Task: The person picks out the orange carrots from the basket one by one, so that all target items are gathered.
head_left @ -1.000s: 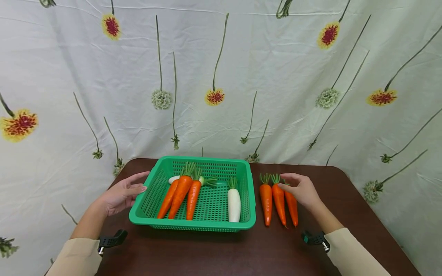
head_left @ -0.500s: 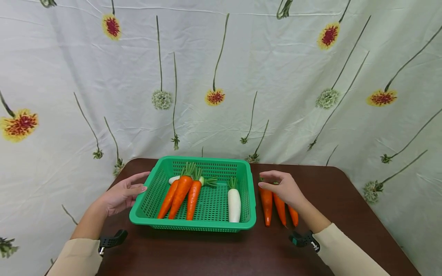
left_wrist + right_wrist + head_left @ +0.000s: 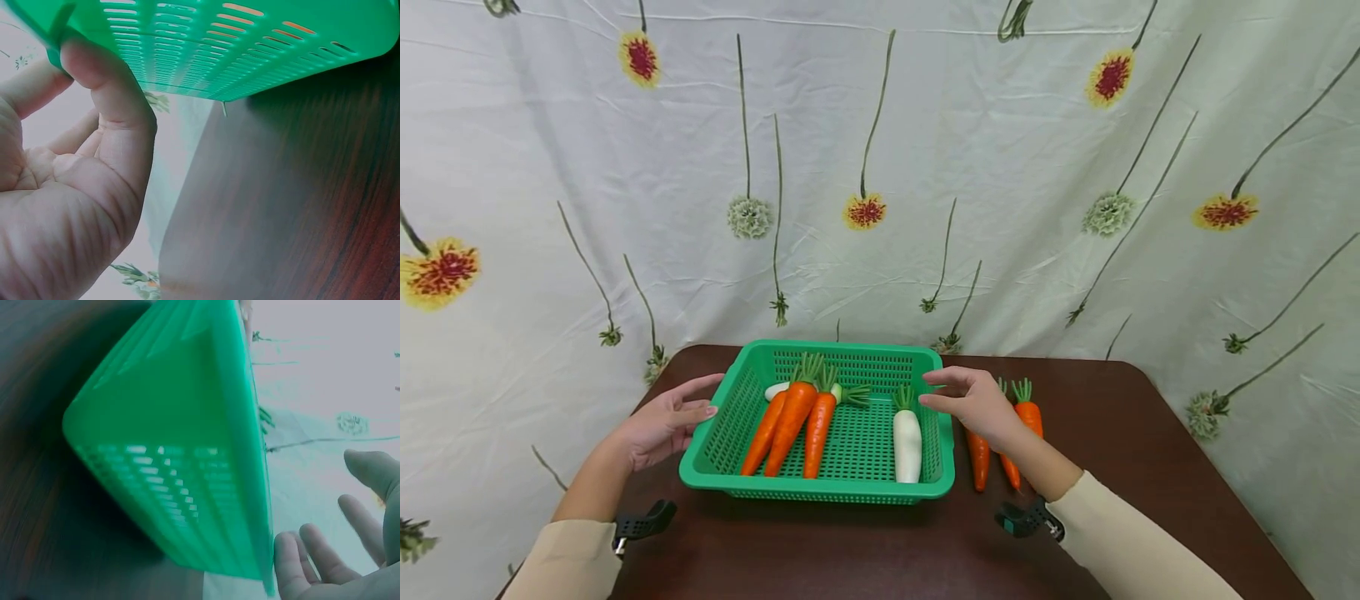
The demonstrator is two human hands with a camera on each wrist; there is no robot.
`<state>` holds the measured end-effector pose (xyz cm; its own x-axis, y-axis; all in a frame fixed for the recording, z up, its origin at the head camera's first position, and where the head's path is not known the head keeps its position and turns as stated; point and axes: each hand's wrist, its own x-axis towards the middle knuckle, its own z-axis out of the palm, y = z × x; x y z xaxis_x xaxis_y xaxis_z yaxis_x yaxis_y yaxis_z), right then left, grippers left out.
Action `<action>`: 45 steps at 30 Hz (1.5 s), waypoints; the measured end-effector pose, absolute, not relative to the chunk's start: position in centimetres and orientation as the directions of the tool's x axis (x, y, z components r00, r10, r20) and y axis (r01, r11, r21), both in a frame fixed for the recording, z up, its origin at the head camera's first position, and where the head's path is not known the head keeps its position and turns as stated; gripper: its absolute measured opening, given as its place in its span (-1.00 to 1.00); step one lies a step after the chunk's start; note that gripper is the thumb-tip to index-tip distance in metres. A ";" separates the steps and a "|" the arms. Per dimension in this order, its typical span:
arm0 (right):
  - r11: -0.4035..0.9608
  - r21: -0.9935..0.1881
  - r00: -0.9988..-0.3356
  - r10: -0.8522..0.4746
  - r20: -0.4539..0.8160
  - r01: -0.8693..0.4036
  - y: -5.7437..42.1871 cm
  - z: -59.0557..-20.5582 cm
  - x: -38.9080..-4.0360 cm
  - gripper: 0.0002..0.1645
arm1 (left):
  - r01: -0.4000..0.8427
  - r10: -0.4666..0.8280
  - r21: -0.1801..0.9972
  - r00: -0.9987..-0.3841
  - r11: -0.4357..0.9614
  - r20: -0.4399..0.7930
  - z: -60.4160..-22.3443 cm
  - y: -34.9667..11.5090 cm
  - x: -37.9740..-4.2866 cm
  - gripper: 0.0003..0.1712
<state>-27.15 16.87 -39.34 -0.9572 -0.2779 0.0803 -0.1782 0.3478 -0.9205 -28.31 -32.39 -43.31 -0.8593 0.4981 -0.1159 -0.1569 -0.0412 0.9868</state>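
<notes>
The left hand (image 3: pixel 662 421) is at the left rim of the green basket (image 3: pixel 820 488), thumb and forefinger parted; the left wrist view shows the thumb tip touching the rim. The right hand (image 3: pixel 973 400) reaches to the far part of the right rim, with a wide gap between thumb and fingers and nothing held; whether its fingertips touch the rim I cannot tell.

The basket sits on the dark bench (image 3: pixel 850 550), between the two hands. In its left half three carrots (image 3: pixel 790 425) lie over a white radish (image 3: pixel 777 389) set crosswise; another radish (image 3: pixel 907 446) lies near the right wall, leaves to the far side. Right of the basket, more carrots (image 3: pixel 979 462) lie on the bench, partly hidden by the right hand and forearm.
</notes>
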 end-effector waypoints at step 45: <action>0.356 -0.919 -0.862 -0.506 -0.038 -0.169 3.7 -36.8 -29.3 -0.54 | -0.175 0.476 0.985 -0.867 -0.010 -0.149 -43.4 -32.6 -28.5 -0.13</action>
<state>-29.26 3.72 -36.84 -0.8617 -0.5060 -0.0379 -0.1687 0.3562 -0.9191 -28.53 -32.56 -43.41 -0.8667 0.4762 -0.1487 -0.1746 -0.0103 0.9846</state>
